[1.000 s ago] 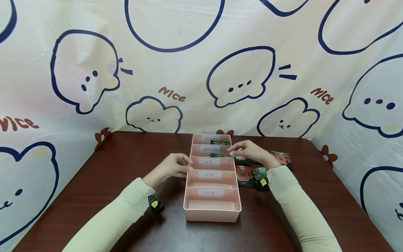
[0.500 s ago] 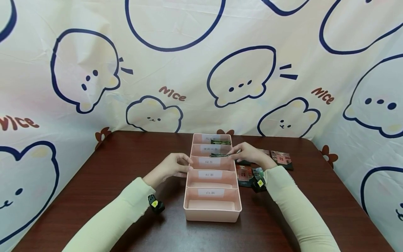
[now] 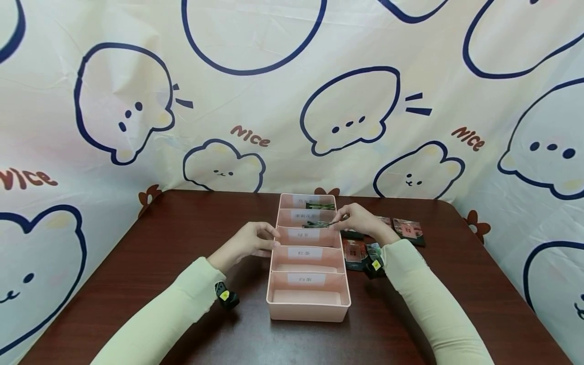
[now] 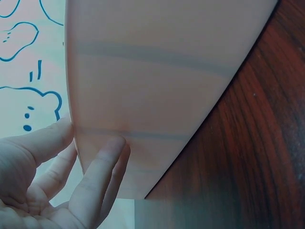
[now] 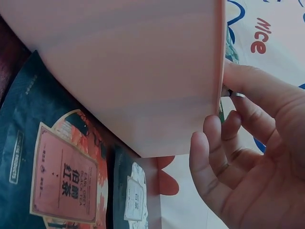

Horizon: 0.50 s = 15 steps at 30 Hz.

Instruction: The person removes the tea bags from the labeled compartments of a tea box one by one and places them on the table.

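A long pink divided box (image 3: 310,312) with white labels in its compartments stands lengthwise on the dark wooden table. My left hand (image 3: 248,239) holds its left wall, with the thumb at the rim and fingers against the outer side. My right hand (image 3: 360,222), over the right rim, pinches the end of a green tea packet (image 3: 316,224) in the second compartment from the back. Only a sliver of that packet's edge (image 5: 233,93) shows between thumb and finger in the right wrist view. Another green tea packet (image 3: 319,206) lies in the rearmost compartment.
Several dark tea packets lie right of the box, among them one with a red label (image 3: 353,252) and another farther back (image 3: 408,230). In the right wrist view, an Earl Grey packet (image 5: 64,174) lies beside the box. A printed cloth (image 3: 283,101) hangs behind the table.
My right hand has moved slightly left and down to the box's right rim, and its fingers have closed on the packet, which has shifted a little. My left hand has stayed put.
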{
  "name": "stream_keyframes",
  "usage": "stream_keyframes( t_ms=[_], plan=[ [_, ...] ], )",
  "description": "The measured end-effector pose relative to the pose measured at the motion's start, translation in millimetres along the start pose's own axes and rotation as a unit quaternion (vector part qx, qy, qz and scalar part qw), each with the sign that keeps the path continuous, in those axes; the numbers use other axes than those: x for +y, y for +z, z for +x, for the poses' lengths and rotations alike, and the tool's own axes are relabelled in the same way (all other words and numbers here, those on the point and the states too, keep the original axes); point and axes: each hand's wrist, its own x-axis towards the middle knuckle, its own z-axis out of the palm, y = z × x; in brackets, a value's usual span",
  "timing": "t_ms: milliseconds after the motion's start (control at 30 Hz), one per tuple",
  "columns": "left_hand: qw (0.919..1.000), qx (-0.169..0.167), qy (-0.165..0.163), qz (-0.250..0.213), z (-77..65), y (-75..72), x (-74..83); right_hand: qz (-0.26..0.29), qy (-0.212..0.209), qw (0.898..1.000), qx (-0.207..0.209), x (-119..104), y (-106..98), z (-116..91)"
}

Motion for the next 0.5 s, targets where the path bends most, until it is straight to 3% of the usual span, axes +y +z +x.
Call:
stream_keyframes(
  t_ms=[267, 500],
  plan=[
    [1.0000, 0.004, -0.002, -0.001, -1.1, 1.2, 2.1, 0.007, -0.009, 1.000, -0.002, -0.6, -4.4, -3.3],
    [1.0000, 0.004, -0.002, 0.001, -0.8, 0.4, 0.8, 0.065, -0.037, 0.997, -0.008, -1.5, -12.0, -9.5]
  ],
)
